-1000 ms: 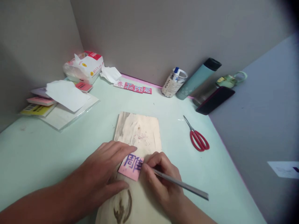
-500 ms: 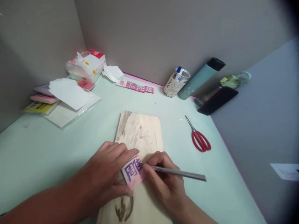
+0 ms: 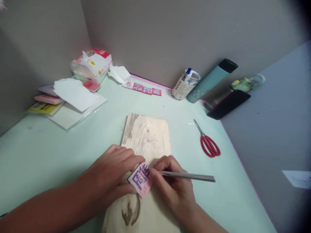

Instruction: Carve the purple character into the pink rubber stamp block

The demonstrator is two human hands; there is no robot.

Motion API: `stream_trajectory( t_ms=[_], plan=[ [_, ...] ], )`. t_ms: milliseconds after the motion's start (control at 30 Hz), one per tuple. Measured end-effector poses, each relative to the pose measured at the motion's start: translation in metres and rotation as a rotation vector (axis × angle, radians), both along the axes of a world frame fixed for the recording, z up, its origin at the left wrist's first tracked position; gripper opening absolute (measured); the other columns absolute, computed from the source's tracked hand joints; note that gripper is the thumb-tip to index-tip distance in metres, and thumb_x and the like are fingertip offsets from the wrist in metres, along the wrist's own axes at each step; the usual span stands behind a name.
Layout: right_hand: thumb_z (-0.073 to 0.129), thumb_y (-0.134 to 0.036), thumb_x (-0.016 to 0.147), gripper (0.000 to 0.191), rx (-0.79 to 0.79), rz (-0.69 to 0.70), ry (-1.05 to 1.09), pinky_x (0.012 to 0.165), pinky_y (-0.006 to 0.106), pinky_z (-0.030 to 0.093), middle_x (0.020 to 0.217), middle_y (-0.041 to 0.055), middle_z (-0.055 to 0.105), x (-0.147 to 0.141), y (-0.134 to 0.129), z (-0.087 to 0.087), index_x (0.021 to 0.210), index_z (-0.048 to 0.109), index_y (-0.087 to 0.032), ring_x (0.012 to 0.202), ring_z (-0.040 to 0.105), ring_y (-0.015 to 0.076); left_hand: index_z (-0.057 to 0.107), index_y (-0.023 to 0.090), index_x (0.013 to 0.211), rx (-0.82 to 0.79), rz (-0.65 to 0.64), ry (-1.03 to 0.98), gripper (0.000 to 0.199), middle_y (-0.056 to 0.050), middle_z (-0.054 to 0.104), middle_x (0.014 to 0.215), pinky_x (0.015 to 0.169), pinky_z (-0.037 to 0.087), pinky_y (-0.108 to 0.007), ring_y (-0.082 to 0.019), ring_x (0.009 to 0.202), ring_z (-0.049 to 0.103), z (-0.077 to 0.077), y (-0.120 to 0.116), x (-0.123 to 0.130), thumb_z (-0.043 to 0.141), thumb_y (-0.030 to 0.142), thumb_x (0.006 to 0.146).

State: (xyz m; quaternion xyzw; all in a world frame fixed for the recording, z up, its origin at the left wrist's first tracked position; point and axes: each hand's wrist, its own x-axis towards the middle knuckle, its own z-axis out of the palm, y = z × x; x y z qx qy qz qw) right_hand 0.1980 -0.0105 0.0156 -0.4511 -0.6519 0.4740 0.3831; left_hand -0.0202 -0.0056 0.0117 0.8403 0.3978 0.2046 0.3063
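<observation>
A small pink square tile (image 3: pixel 145 187) bears a purple handwritten character and sits tilted over a wooden board (image 3: pixel 155 136). My left hand (image 3: pixel 119 173) grips its left edge between thumb and fingers. From the other side, my right hand (image 3: pixel 173 181) pinches a slim grey metal pen-like tool (image 3: pixel 194 176), its long handle pointing right. The tool's working tip is hidden behind the right fingers, close to the tile's right edge. A dark curved stain and small crumbs mark the board.
Red-handled scissors (image 3: pixel 210 145) lie right of the board. Along the back are a row of pink lettered tiles (image 3: pixel 143 89), a can with a pen (image 3: pixel 183 85), a teal flask (image 3: pixel 213 79) and a phone (image 3: pixel 229 105). Tissues (image 3: pixel 93 66) and papers (image 3: pixel 75 95) stand left.
The tile has turned slightly between my fingers and more of its character shows. Both hands keep their grips; the whole view has shifted a little.
</observation>
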Motion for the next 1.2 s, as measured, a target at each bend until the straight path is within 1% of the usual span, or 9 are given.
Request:
stream_trajectory(
  t_ms=[133,233,333,433,600,700,867,1033,1200],
  plan=[
    [0.06,-0.026,0.097,0.021,-0.021,-0.013,0.005,0.055,0.027,0.039,0.071,0.0,0.059,-0.001,-0.002,0.001,0.078,0.052,-0.021,0.06,0.049,0.0134,0.056,0.022,0.112,0.007,0.085,-0.027,0.046,0.005,0.057,0.09,0.079,0.032,-0.035,-0.02,0.083,0.052,-0.002,-0.002,0.007,0.086,0.023,0.077],
    [0.058,-0.025,0.098,0.021,-0.01,0.002,0.004,0.056,0.028,0.038,0.072,0.0007,0.06,-0.001,-0.004,0.0,0.079,0.051,-0.021,0.061,0.05,0.0138,0.056,0.021,0.108,0.021,0.117,-0.014,0.048,0.004,0.058,0.09,0.081,0.031,-0.036,-0.021,0.085,0.052,-0.004,-0.006,0.012,0.088,0.024,0.073],
    [0.057,-0.025,0.099,0.021,-0.005,0.014,-0.013,0.056,0.028,0.037,0.072,0.0002,0.058,0.0,-0.005,-0.001,0.079,0.05,-0.022,0.061,0.05,0.0138,0.056,0.02,0.107,0.039,0.141,0.007,0.044,0.001,0.059,0.094,0.084,0.03,-0.039,-0.024,0.088,0.053,-0.004,-0.009,0.015,0.086,0.028,0.075],
    [0.056,-0.025,0.099,0.022,-0.011,0.023,-0.021,0.056,0.029,0.037,0.071,0.0001,0.058,0.001,-0.005,0.0,0.079,0.049,-0.022,0.061,0.051,0.0142,0.056,0.02,0.107,0.033,0.129,0.02,0.043,-0.001,0.06,0.096,0.084,0.03,-0.04,-0.025,0.09,0.053,-0.003,-0.008,0.014,0.085,0.028,0.076],
    [0.055,-0.025,0.099,0.022,0.004,0.014,-0.029,0.056,0.03,0.037,0.069,0.0003,0.059,0.0,-0.003,0.002,0.078,0.048,-0.022,0.06,0.05,0.0145,0.054,0.022,0.112,0.001,0.076,-0.034,0.045,0.003,0.058,0.095,0.083,0.031,-0.036,-0.021,0.088,0.052,-0.002,-0.003,0.008,0.082,0.02,0.078],
    [0.055,-0.026,0.1,0.022,-0.01,0.019,-0.024,0.056,0.03,0.037,0.07,0.0002,0.058,0.0,-0.003,0.002,0.079,0.048,-0.022,0.061,0.05,0.0144,0.053,0.023,0.111,-0.002,0.073,-0.052,0.041,0.004,0.057,0.093,0.082,0.031,-0.036,-0.02,0.086,0.052,-0.003,-0.003,0.006,0.08,0.021,0.081],
    [0.054,-0.027,0.101,0.02,-0.022,0.046,-0.05,0.058,0.029,0.038,0.074,-0.0004,0.056,0.002,-0.005,0.002,0.082,0.048,-0.022,0.064,0.049,0.0141,0.053,0.022,0.11,-0.007,0.095,-0.065,0.041,0.005,0.056,0.093,0.082,0.031,-0.035,-0.019,0.086,0.051,-0.003,-0.004,0.007,0.081,0.02,0.08],
    [0.052,-0.027,0.1,0.02,0.005,0.07,-0.088,0.057,0.029,0.038,0.075,0.0008,0.057,0.001,-0.004,0.008,0.082,0.048,-0.022,0.064,0.05,0.0141,0.053,0.022,0.107,-0.012,0.097,-0.064,0.04,0.005,0.056,0.092,0.083,0.03,-0.035,-0.019,0.086,0.052,-0.005,-0.004,0.008,0.082,0.018,0.079],
    [0.05,-0.025,0.1,0.018,0.018,0.093,-0.129,0.058,0.029,0.04,0.077,0.0017,0.058,0.0,-0.003,0.012,0.082,0.048,-0.022,0.066,0.052,0.0144,0.054,0.022,0.103,-0.037,0.1,-0.059,0.034,0.004,0.057,0.092,0.083,0.031,-0.035,-0.019,0.085,0.052,-0.004,-0.004,0.008,0.08,0.022,0.08]
  ],
)
